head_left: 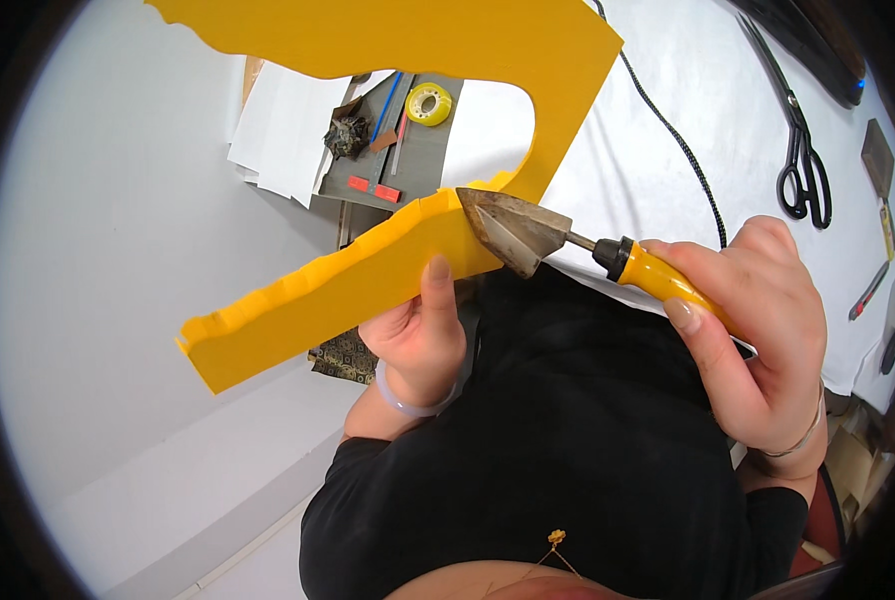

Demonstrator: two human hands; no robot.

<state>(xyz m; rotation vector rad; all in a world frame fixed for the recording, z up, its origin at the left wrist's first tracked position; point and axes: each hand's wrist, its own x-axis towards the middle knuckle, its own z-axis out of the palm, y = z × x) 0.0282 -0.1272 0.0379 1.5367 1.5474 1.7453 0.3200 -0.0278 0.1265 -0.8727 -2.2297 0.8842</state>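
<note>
A large yellow sheet (418,38) with a wavy cut-out stretches from the upper left to the middle. Along its near strip the edge is turned over in small uneven pleats. My left hand (420,325) grips this strip from below, thumb on the near face and fingers hidden behind. In my right hand (763,320) is the yellow handle of a small pointed iron (520,228). Its triangular metal head lies against the right part of the pleated edge. A black braided cord (678,130) passes behind my right hand; where it ends is hidden.
Black-handled scissors (800,165) lie on the white table at the right, near a flat-bladed scraper (880,165) and a cutter knife (870,290). Beyond the sheet are a yellow tape roll (429,104), a grey board (430,155) and white papers (288,130). A wall stands left.
</note>
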